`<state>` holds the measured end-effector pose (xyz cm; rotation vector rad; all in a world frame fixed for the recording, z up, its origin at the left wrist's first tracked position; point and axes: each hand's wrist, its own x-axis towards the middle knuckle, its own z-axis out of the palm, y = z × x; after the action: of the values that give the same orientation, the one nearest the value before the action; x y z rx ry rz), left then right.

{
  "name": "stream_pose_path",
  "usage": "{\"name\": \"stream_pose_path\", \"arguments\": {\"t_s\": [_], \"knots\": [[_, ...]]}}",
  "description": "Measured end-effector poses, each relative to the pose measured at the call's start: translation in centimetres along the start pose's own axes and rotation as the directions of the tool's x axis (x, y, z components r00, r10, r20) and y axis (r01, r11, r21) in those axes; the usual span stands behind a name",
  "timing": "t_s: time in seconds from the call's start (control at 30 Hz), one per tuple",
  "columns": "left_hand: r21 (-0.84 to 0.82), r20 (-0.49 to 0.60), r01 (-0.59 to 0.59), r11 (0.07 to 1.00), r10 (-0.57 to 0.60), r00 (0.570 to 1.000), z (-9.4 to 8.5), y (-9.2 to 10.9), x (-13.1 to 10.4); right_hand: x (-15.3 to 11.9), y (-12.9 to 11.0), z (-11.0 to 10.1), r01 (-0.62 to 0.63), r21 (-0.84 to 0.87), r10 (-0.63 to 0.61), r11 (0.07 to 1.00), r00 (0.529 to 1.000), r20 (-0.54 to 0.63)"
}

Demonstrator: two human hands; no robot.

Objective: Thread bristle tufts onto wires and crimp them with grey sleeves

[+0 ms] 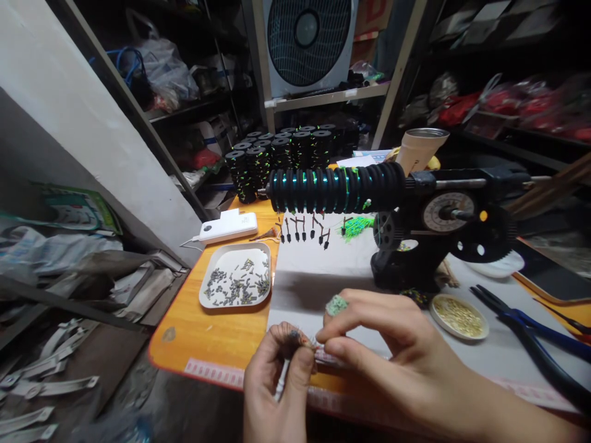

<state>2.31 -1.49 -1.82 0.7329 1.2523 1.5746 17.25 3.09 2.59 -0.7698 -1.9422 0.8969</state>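
Observation:
My left hand [279,375] is closed near the table's front edge, with a thin white stick [281,381] lying in it under the thumb. My right hand [397,335] meets it at the fingertips, thumb and forefinger pinched together. Whatever lies between those fingertips is too small to make out. A green wrap [337,306] covers one fingertip of the right hand. Beyond both hands stands a black winding machine [406,258]. Its shaft carries a row of black grooved spools [335,189] with shiny blue-green line, from which several small dark pieces [305,234] hang.
Left of the white sheet [314,264] sits a tray [202,295] of small dark tubes. A dish of gold bits [459,315] and blue-handled pliers [517,320] lie right. Behind are a power bank [228,227], stacked black spools [281,151], a cup [420,151] and a fan [308,43].

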Motion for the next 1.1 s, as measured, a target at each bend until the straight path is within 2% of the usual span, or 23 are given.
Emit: {"name": "stream_pose_path", "arguments": {"t_s": [0.07,0.13,0.23,0.3,0.47,0.67,0.73,0.83,0.93,1.1], "knots": [[0.034,0.005,-0.019,0.999,0.019,1.0,0.0,0.0,-0.1,-0.1,0.0,0.1,-0.027,-0.012,0.027,1.0,0.999,0.02],[0.028,0.076,-0.018,0.999,0.015,0.997,-0.2,0.0,-0.1,-0.2,0.0,0.1,-0.064,-0.033,0.065,0.997,0.997,0.033],[-0.068,0.213,0.031,0.997,-0.016,0.977,-0.6,-0.4,-0.1,-0.4,0.1,0.2,-0.09,-0.051,0.092,0.995,0.995,0.049],[-0.14,0.239,0.051,0.989,-0.016,0.971,-0.7,-0.7,-0.1,-0.5,0.2,0.4,-0.074,-0.037,0.075,0.997,0.996,0.046],[-0.181,0.096,0.002,0.983,0.015,0.995,-0.3,-1.0,-0.2,-0.6,0.7,1.2,0.062,0.0,-0.062,0.998,0.998,-0.018],[-0.183,0.001,-0.085,0.979,0.087,0.996,0.4,-0.9,-0.5,-1.1,0.9,2.0,0.25,-0.173,-0.272,0.953,0.955,-0.121],[-0.164,-0.016,-0.097,0.982,0.096,0.995,0.4,-0.9,-0.6,-1.2,1.0,1.9,0.267,-0.199,-0.29,0.943,0.952,-0.099],[-0.136,-0.012,-0.066,0.988,0.065,0.998,0.1,-0.8,-0.6,-1.1,1.0,1.4,0.306,-0.212,-0.314,0.928,0.949,-0.004],[-0.114,0.009,-0.08,0.99,0.081,0.997,-0.3,-0.7,-0.5,-0.8,0.9,0.8,0.285,-0.131,-0.28,0.949,0.958,0.056],[-0.069,-0.032,-0.153,0.986,0.152,0.988,-0.4,-0.6,-0.5,-0.3,0.4,0.4,0.101,-0.032,-0.101,0.994,0.995,-0.017]]}}
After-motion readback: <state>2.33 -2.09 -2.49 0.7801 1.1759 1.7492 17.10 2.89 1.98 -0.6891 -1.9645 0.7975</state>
